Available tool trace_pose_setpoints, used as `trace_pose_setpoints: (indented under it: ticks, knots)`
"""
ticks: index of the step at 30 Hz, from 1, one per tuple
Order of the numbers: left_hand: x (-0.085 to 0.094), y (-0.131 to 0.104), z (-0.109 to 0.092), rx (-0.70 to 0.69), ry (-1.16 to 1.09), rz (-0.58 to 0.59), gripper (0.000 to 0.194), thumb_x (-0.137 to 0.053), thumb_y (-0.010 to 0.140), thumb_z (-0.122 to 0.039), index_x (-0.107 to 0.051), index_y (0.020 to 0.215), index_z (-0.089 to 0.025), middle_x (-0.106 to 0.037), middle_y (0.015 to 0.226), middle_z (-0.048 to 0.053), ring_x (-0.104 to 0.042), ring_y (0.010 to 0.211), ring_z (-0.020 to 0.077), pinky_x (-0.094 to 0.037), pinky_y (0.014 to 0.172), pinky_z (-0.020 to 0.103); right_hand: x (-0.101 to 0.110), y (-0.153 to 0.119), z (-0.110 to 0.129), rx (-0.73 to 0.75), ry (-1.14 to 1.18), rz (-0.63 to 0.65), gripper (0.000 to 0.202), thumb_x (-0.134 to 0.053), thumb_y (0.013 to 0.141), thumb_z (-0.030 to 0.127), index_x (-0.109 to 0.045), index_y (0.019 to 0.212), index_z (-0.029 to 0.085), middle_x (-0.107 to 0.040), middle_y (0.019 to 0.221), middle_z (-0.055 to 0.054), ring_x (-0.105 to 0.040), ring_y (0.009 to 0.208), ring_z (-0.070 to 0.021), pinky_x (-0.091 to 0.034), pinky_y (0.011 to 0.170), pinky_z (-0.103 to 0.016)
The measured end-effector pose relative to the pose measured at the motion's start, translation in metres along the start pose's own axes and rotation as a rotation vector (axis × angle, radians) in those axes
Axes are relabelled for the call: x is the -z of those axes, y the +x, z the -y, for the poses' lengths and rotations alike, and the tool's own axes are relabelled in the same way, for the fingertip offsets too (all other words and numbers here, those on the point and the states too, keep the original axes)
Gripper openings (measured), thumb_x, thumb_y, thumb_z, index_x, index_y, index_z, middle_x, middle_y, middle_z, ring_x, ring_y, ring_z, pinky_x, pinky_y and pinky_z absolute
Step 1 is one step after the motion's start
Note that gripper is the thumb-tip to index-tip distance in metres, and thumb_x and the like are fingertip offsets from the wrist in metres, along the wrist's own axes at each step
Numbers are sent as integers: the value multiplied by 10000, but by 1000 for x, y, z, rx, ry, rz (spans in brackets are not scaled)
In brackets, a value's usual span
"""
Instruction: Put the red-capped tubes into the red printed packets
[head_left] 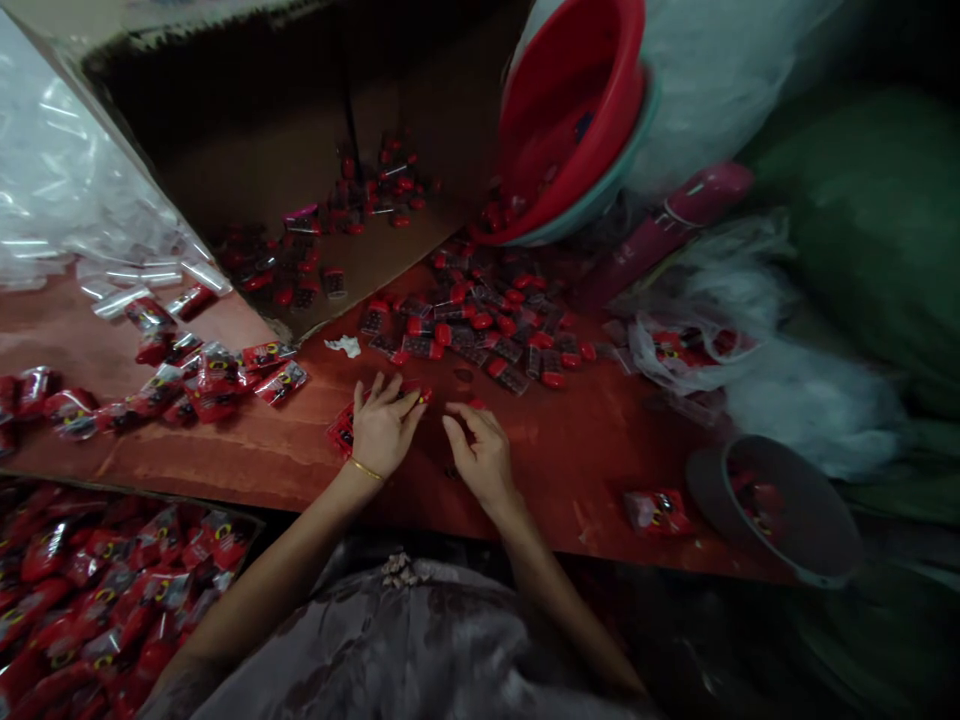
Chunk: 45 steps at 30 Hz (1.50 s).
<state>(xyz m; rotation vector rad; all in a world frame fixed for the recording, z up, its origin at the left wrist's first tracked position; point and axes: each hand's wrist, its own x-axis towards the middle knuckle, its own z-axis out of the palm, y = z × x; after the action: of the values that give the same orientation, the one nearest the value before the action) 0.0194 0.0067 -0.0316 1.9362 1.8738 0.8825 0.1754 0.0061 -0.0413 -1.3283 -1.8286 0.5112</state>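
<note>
My left hand (384,428), with a thin gold bracelet at the wrist, lies with spread fingers over red printed packets (341,432) on the red tabletop (285,450). A bit of red and yellow shows by its fingertips. To its right, my right hand (482,450) has its thumb and forefinger curved towards each other with a gap between them. Something red lies just behind its fingertips, too blurred to name. Beyond both hands is a pile of small clear cases with red ends (510,325).
An open cardboard box (420,255) with more cases stands behind. Red packets (217,375) line the left; a full box of packets (97,590) sits front left. Red basin (630,100), pink bottle (667,225), plastic bags (810,390) and grey bowl (817,520) are right.
</note>
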Motion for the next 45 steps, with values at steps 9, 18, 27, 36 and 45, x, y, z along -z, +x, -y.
trace_pose_setpoints:
  ticks: [9,18,27,36,45]
  knots:
    - [16,-2,-20,209,-677,22,495,-694,672,-285,-605,1155,-220,-614,1206,88,-501,1175,270,-323,1022,431,-15,13,16,-287,553,77,278,-502,842,400,-593,694,182,-582,633,23,-526,597,-115,-428,594,-223]
    - [7,-5,-21,483,-1042,51,209,-773,567,-324,-661,519,-154,-599,509,-23,-490,511,89,-417,546,208,-7,4,16,-160,247,50,341,-420,867,358,-436,562,205,-413,512,45,-391,498,-97,-311,500,-220]
    - [8,-8,-22,811,-1312,63,379,-849,391,-353,-679,636,-120,-659,629,3,-583,583,95,-500,652,247,-2,3,12,-112,177,125,283,-383,901,361,-529,712,210,-547,625,10,-514,605,-130,-414,587,-237]
    - [11,2,-20,946,-1423,28,416,-861,388,-332,-628,672,-136,-629,611,-27,-579,547,82,-500,616,245,32,-7,-41,-148,-429,34,322,-530,807,418,-596,963,144,-583,1155,-189,-487,1073,-337,-400,857,-523]
    - [11,-4,-30,840,-1404,37,400,-842,434,-375,-629,669,-132,-638,631,-7,-593,583,91,-504,625,233,50,-25,6,-394,465,360,299,-594,767,411,-601,968,190,-631,668,14,-539,462,-100,-456,465,-228]
